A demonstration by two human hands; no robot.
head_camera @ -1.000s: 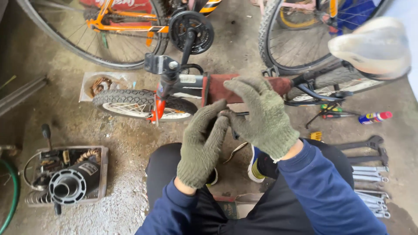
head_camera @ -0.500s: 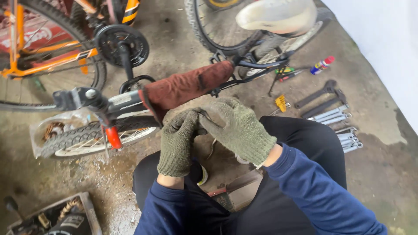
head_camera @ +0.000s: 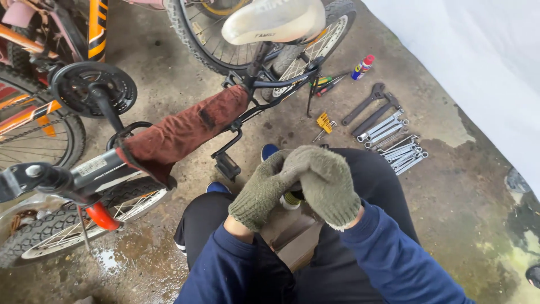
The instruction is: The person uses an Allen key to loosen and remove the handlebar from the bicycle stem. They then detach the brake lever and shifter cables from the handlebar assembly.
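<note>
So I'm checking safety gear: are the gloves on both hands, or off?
On. The left hand and right hand each wear a green knit glove, clasped together above the lap.

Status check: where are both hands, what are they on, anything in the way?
Left hand and right hand gloved, clasped together over lap. Small object beneath them, mostly hidden. Bike frame just ahead; wrenches laid out on the floor, right.

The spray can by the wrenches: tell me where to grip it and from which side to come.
Grip the spray can around the middle of its blue body, coming from above with the grip across its width. It lies tilted on the concrete floor, red cap pointing up-right, with bare floor on its right side; the screwdrivers lie close on its left, so approach from the right.
</note>
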